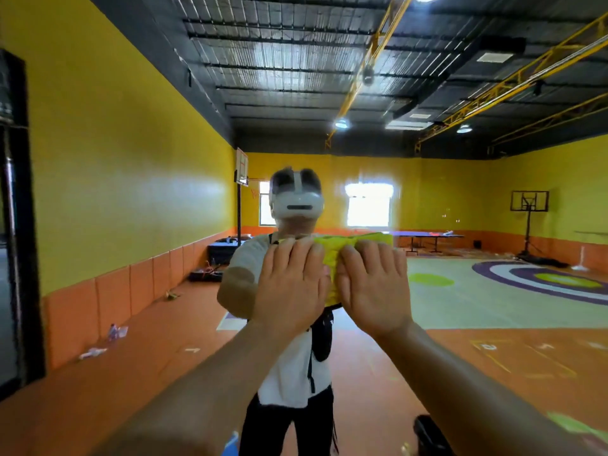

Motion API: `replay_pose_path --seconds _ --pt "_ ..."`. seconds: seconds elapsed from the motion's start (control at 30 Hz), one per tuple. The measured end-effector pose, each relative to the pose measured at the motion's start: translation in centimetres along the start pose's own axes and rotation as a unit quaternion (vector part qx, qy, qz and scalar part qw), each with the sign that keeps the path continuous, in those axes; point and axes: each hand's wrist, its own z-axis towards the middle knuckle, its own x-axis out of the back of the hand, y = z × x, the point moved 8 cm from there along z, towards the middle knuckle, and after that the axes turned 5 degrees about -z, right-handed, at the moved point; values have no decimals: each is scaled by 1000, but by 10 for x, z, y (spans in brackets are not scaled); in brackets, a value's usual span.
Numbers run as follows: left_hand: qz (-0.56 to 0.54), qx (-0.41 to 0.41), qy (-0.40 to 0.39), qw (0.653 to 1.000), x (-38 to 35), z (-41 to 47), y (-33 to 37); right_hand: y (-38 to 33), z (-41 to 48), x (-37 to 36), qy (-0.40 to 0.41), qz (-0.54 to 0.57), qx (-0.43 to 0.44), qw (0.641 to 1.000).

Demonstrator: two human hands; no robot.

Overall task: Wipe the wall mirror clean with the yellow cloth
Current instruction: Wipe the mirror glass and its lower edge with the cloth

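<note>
The wall mirror (460, 291) fills almost the whole view and reflects a yellow-walled gym hall. A yellow cloth (332, 255) is bunched flat against the glass at chest height. My left hand (289, 284) presses on its left part with straight fingers. My right hand (371, 284) presses on its right part, fingers straight and close together. Most of the cloth lies hidden under both palms; only the strip between the hands and its top edge show. My own reflection, in a white shirt and a white headset, stands right behind the hands.
The mirror's dark frame (19, 225) runs down the far left edge. Reflected in the glass are basketball hoops (529, 202), a table-tennis table (427, 236) and an orange floor with litter by the left wall. A dark object (427, 432) sits low right.
</note>
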Motion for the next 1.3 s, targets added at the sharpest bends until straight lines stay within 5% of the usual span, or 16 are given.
replay_pose_path --seconds 0.3,0.63,1.3 --pt "24 4 -12 1000 -16 -102 31 -18 -102 1 -23 41 40 998" --pt "37 -80 -39 995 -33 -231 60 -46 -229 -3 -58 59 46 996" --pt "-78 -124 -142 979 -62 -538 137 -127 -555 12 -185 104 146 966"
